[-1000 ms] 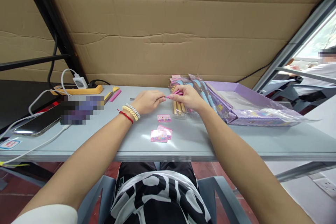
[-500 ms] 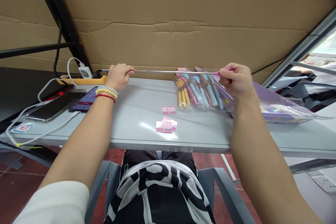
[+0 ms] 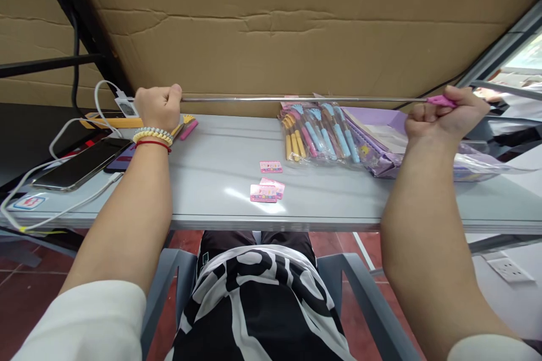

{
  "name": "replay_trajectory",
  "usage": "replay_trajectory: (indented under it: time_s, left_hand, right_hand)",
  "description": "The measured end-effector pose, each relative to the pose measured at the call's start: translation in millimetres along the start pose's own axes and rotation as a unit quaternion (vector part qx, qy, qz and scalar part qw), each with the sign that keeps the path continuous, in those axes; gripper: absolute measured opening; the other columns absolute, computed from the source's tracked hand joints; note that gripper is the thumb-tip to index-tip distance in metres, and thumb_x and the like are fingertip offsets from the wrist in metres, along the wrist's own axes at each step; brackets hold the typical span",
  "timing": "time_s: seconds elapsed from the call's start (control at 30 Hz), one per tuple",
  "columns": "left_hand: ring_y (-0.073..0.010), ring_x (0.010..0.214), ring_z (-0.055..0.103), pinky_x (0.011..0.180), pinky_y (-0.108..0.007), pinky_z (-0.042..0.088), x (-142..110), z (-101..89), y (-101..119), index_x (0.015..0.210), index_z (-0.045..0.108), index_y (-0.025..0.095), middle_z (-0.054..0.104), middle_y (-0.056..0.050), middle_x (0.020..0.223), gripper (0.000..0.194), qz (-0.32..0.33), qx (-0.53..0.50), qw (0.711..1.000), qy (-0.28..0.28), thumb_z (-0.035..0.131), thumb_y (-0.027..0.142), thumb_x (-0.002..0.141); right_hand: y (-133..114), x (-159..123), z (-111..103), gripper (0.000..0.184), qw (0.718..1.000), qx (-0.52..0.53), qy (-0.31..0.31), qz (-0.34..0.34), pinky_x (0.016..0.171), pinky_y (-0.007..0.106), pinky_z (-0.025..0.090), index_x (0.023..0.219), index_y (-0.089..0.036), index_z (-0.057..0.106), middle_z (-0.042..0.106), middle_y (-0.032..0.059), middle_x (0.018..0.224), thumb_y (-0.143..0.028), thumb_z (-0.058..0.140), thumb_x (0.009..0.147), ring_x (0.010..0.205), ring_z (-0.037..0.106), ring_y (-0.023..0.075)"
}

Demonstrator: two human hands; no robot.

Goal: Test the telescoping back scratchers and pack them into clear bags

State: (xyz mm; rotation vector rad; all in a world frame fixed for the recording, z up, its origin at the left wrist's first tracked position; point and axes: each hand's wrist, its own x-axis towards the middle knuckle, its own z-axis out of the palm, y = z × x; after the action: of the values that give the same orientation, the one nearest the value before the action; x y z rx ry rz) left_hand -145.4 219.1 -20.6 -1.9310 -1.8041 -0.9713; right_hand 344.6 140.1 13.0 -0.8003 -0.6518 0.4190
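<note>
A thin, silvery telescopic back scratcher (image 3: 296, 99) is stretched level across the back of the desk. My left hand (image 3: 157, 108) is closed in a fist around its left part, hiding that end. Far to the right, my right hand (image 3: 449, 111) grips its pink end piece (image 3: 441, 101) between thumb and fingers. Below the rod lie clear bags of back scratchers (image 3: 324, 132) with yellow, pink and blue handles and claw-like heads. Beside my left wrist are loose yellow and pink pieces (image 3: 188, 126), partly hidden by it.
Small pink cards (image 3: 263, 193) lie on the grey desk (image 3: 220, 180). A purple box (image 3: 376, 118) with plastic wrapping stands at right. Phones (image 3: 82, 164), white cables and a yellow power strip (image 3: 127, 122) are at left. A cardboard wall (image 3: 275, 22) rises behind.
My hands have moved apart, the right one far to the right and the left one leftward, so a longer stretch of rod shows between them. The view has shifted slightly.
</note>
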Motion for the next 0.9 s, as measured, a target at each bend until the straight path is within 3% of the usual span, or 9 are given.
replay_trajectory:
  time_s: [0.13, 0.3, 0.43, 0.5, 0.57, 0.67, 0.8, 0.9]
  left_hand:
    - [-0.0109, 0.059, 0.021, 0.062, -0.028, 0.018, -2.9, -7.1, 5.5, 0.066, 0.058, 0.011, 0.038, 0.001, 0.055, 0.046, -0.087, 0.047, 0.992, 0.082, 0.032, 0.035, 0.095]
    - [-0.0131, 0.058, 0.02, 0.059, -0.028, 0.015, -10.9, -18.2, 5.0, 0.082, 0.068, 0.013, 0.034, 0.001, 0.056, 0.049, -0.101, 0.036, 0.992, 0.059, 0.026, 0.036, 0.094]
    - [-0.0135, 0.058, 0.025, 0.058, -0.029, 0.016, -12.2, -18.8, 19.1, 0.086, 0.07, 0.014, 0.036, 0.0, 0.055, 0.055, -0.099, 0.04, 0.993, 0.042, 0.022, 0.04, 0.094]
    - [-0.0142, 0.059, 0.031, 0.058, -0.03, 0.016, -11.9, -16.5, 37.5, 0.085, 0.07, 0.014, 0.047, -0.001, 0.056, 0.06, -0.076, 0.057, 0.995, 0.041, 0.019, 0.042, 0.095]
    - [-0.0175, 0.065, 0.045, 0.059, -0.032, 0.018, -14.5, -14.9, 62.7, 0.082, 0.07, 0.015, 0.057, -0.005, 0.06, 0.062, -0.041, 0.058, 0.996, 0.048, 0.017, 0.045, 0.095]
    - [-0.0233, 0.077, 0.058, 0.062, -0.031, 0.028, -27.1, -16.7, 105.8, 0.082, 0.068, 0.017, 0.064, -0.01, 0.07, 0.063, 0.025, 0.019, 0.999, -0.009, 0.019, 0.055, 0.093]
    - [-0.0296, 0.082, 0.064, 0.067, -0.034, 0.038, -52.9, -24.1, 150.4, 0.096, 0.063, 0.013, 0.067, -0.014, 0.079, 0.065, 0.1, 0.013, 0.992, -0.076, 0.025, 0.065, 0.088]
    - [-0.0292, 0.081, 0.066, 0.069, -0.035, 0.042, -62.3, -25.0, 158.9, 0.107, 0.056, 0.013, 0.068, -0.013, 0.081, 0.057, 0.134, 0.007, 0.981, -0.137, 0.023, 0.056, 0.092]
  right_hand:
    - [-2.7, -8.4, 7.4, 0.047, 0.997, 0.059, 0.04, 0.037, 0.046, 0.032, 0.006, 0.04, -0.019, 0.017, 0.01, -0.0068, 0.031, -0.001, 0.024, 0.083, 0.027, 0.013, 0.0001]
    - [-5.6, -17.3, 13.4, 0.037, 0.994, 0.083, -0.043, 0.05, 0.044, 0.028, 0.004, 0.047, -0.02, 0.024, 0.011, -0.0083, 0.033, -0.003, 0.026, 0.08, 0.029, 0.011, 0.005]
    - [-1.0, -17.2, 22.4, 0.035, 0.997, 0.063, 0.035, 0.042, 0.043, 0.028, 0.005, 0.052, -0.022, 0.033, 0.013, -0.0093, 0.033, -0.007, 0.025, 0.083, 0.028, 0.012, 0.0063]
    - [6.4, -20.0, 33.8, 0.034, 0.999, 0.033, 0.027, 0.034, 0.042, 0.028, 0.006, 0.055, -0.022, 0.035, 0.015, -0.0105, 0.032, -0.007, 0.028, 0.084, 0.028, 0.012, 0.0055]
    - [17.9, -28.7, 49.6, 0.028, 0.999, -0.022, -0.029, 0.03, 0.041, 0.027, 0.009, 0.06, -0.022, 0.041, 0.027, -0.011, 0.034, -0.008, 0.036, 0.084, 0.029, 0.019, 0.0043]
    - [39.9, -56.3, 75.6, 0.012, 0.987, -0.1, -0.123, -0.013, 0.038, 0.024, 0.015, 0.075, -0.018, 0.052, 0.041, -0.0096, 0.041, -0.018, 0.047, 0.086, 0.031, 0.031, 0.0052]
    - [64.6, -107.7, 100.3, 0.032, 0.923, -0.196, -0.328, -0.052, 0.041, 0.022, 0.027, 0.074, -0.019, 0.05, 0.04, -0.0086, 0.044, -0.049, 0.053, 0.086, 0.036, 0.037, 0.0069]
    - [72.5, -134.3, 106.0, 0.041, 0.882, -0.236, -0.402, -0.07, 0.048, 0.023, 0.035, 0.083, -0.019, 0.05, 0.048, -0.0056, 0.053, -0.06, 0.045, 0.086, 0.045, 0.045, 0.0089]
